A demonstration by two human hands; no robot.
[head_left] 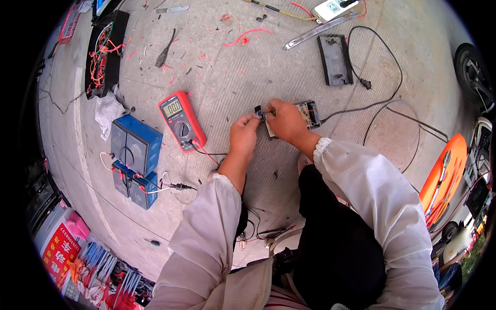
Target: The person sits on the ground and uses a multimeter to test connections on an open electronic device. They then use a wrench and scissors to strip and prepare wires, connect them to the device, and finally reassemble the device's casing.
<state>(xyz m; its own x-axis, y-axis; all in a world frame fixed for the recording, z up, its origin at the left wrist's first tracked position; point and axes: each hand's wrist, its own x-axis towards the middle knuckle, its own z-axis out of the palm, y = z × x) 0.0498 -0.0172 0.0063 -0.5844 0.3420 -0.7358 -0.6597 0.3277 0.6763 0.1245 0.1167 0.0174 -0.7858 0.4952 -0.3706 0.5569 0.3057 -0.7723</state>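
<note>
Dark boxy device point(311, 114), open, innards exposed

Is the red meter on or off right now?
On: the meter's screen shows dark digits.

Left hand point(243, 135) and right hand point(284, 121) close together at mid-frame

Both hands are bare. The left arm point(199, 232) rises from the lower edge, left of centre, and its bare wrist point(233, 168) shows above a gathered cuff; the hand points up, fingers bent toward the thumb, fingertips aimed right. The right arm point(372, 178) comes up from the lower right, bends and slants toward the upper left, its wrist point(309, 143) bare beyond the elastic cuff. The right hand lies back uppermost, fingers curled, fingertips toward the left. The fingertips of the two hands are near each other; how tightly each set presses is too small to tell.
</note>
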